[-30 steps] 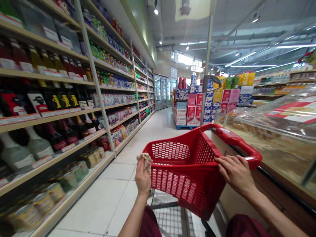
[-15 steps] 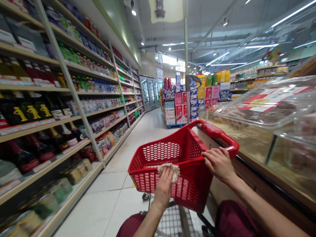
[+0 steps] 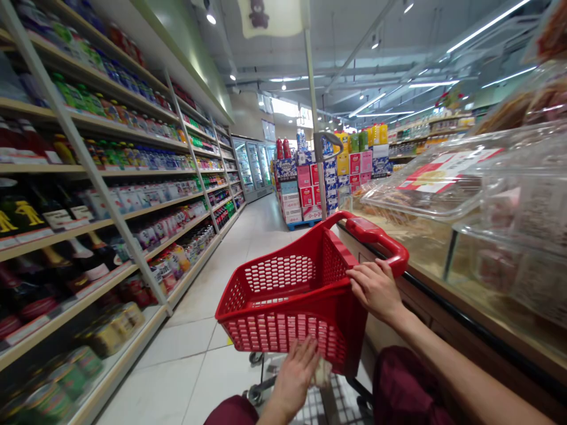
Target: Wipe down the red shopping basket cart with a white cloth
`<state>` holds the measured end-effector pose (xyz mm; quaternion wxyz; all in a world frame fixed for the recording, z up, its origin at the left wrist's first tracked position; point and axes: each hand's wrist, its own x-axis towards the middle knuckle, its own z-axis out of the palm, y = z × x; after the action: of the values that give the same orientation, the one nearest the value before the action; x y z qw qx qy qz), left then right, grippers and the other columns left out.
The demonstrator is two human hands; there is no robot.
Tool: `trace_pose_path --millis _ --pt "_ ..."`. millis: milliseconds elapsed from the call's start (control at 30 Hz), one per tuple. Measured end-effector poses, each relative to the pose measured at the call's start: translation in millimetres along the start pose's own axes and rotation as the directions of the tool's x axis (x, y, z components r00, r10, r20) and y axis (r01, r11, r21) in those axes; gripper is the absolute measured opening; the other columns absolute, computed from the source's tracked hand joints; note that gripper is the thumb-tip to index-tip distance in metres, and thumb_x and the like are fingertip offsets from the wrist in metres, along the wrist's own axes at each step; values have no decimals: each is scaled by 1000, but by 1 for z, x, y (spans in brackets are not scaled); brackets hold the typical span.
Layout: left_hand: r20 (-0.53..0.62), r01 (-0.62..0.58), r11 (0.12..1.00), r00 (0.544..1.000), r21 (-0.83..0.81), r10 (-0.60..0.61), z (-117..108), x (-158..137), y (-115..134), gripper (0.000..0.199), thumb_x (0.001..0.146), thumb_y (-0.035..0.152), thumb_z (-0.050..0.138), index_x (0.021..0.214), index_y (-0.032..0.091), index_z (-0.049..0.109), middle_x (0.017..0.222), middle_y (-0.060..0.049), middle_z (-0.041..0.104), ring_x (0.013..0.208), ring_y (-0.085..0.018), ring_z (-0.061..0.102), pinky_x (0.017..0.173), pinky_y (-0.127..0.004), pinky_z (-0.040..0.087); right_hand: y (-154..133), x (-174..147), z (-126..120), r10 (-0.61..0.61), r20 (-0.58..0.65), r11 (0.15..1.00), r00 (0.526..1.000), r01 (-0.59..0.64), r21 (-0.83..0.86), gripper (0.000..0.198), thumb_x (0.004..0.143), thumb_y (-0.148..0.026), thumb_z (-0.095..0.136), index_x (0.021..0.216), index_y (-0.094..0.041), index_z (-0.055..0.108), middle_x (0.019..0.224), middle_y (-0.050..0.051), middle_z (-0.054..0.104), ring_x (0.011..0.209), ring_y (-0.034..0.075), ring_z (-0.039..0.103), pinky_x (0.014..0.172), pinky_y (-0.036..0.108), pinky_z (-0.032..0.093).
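Note:
A red plastic shopping cart [image 3: 283, 289] with honeycomb-holed sides stands in front of me, its basket bare inside. My right hand [image 3: 375, 290] is closed over the basket's rear corner, just below the red handle. Low against the near side of the basket is my left hand [image 3: 296, 373], slightly blurred, fingers pointing up. A crumpled off-white cloth [image 3: 322, 373] sticks out from under that palm, on its right side. The part of the cloth beneath the fingers is hidden.
Shelves of bottles and cans [image 3: 119, 236] line the left of the aisle. Stacked drink cartons [image 3: 305, 189] stand ahead beside a pole. On the right, a counter holds clear plastic food boxes [image 3: 429, 177]. Wheels [image 3: 254, 394] show beneath the cart.
My left hand has moved down with the cloth, from the basket's upper rim to its lower side. The right hand keeps its place on the cart. The view has shifted slightly right.

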<state>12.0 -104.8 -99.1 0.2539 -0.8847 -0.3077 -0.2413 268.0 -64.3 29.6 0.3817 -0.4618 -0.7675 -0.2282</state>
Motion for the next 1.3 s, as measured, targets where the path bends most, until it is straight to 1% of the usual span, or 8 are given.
trace_pose_path --millis 167,467,600,767,900,1033,1200,1300 --pt "-241 275 961 934 11 -264 -25 73 -14 51 81 4 27 129 20 30 132 -7 42 128 -19 23 104 -45 23 -9 -1 -7 26 -46 998 999 -24 57 21 82 -25 44 88 -23 64 88 0 66 88 17 53 93 38 20" --pt "-28 -227 972 974 -51 226 -9 76 9 38 84 18 34 121 20 43 124 -2 51 123 -17 35 102 -36 30 5 -2 -28 11 -14 933 1000 -5 360 31 87 -22 30 101 -21 57 96 3 65 90 15 57 90 35 32" --pt "-119 -95 994 989 -44 90 -18 122 7 43 84 15 32 127 18 35 132 -5 42 129 -20 21 104 -43 23 10 0 -30 127 -140 895 982 -53 443 30 87 -23 29 98 -20 57 93 5 66 86 16 58 90 37 35" --pt "-97 -294 948 954 -119 284 9 115 25 33 85 19 37 116 21 47 117 0 57 123 -13 33 104 -32 26 15 -4 -38 212 -219 887 952 -94 451 31 86 -23 29 95 -20 58 89 5 65 87 17 57 89 38 36" --pt "-174 -311 946 941 -95 292 -9 136 27 37 85 18 34 121 19 42 124 -1 52 126 -15 28 105 -34 24 33 -9 -43 355 -284 871 891 -205 447 33 86 -25 27 95 -19 58 93 7 63 89 20 55 84 38 38" --pt "-273 -62 998 960 -7 57 -26 186 20 42 84 12 31 126 17 37 133 -5 40 129 -19 20 106 -43 19 45 -10 -45 401 -272 853 875 -248 460 35 87 -28 25 95 -19 58 92 6 63 87 20 55 83 39 38" --pt "-181 -340 940 924 18 337 -8 171 32 28 85 23 38 107 20 55 127 1 48 126 -15 28 105 -32 25 49 -9 -50 354 -260 880 898 -226 418 34 87 -29 26 96 -21 57 95 5 63 90 19 55 88 41 34" --pt "-227 -277 960 938 -39 262 -16 178 38 33 85 21 35 115 21 49 129 0 46 126 -15 28 105 -35 26 50 -5 -51 362 -288 878 886 -220 426 34 88 -29 25 96 -20 57 95 6 63 90 19 55 87 40 35"
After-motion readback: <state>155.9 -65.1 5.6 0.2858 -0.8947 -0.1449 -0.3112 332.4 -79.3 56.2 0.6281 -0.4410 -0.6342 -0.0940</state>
